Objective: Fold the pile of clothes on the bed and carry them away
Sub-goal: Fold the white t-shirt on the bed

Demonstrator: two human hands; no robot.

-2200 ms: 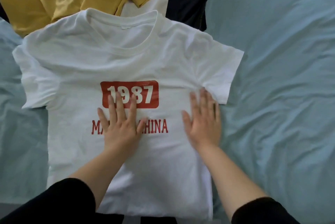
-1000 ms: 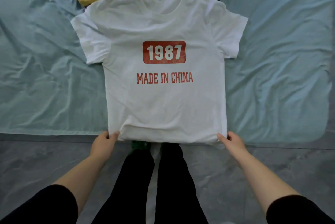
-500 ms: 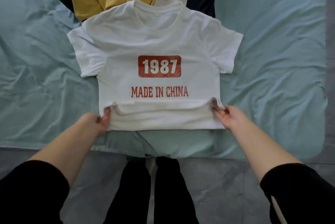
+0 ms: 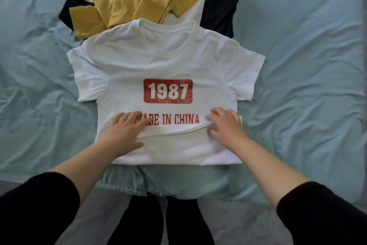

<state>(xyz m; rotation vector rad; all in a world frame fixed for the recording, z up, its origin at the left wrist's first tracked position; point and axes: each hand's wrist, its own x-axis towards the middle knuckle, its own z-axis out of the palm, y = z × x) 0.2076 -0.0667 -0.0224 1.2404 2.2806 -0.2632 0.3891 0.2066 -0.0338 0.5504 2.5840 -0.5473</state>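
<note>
Left hand point(image 4: 125, 131) is lying flat with the fingers spread, palm down on the turned-up bottom edge of the white short-sleeved cotton T-shirt point(image 4: 168, 62). Its fingertips cover the first letters of the red "MADE IN CHINA" lettering point(image 4: 178, 119). Right hand point(image 4: 228, 125) is on the other end of the same fold, near the shirt's right side. Its fingers are only slightly bent and rest on top of the cloth, so it's pressing, not grabbing. Both wrists come out of black sleeves point(image 4: 39, 205).

So the shirt is right under both palms. The hem flap point(image 4: 178, 145) is doubled up over the lower front, and its edge runs from hand to hand just below the lettering. Above that sits the red rounded "1987" patch point(image 4: 168, 91), fully visible. The rest of the shirt lies face-up with the collar pointing away and both sleeves out to the sides.

Past the collar is the rest of the pile: a crumpled mustard-yellow top point(image 4: 129, 4) over a dark navy garment point(image 4: 220, 2), and the collar touches the yellow one. Everything is on a wrinkly pale blue-green bedsheet point(image 4: 307, 66). Grey floor point(image 4: 99, 215) and black trouser legs point(image 4: 178, 225) show at the near edge.
</note>
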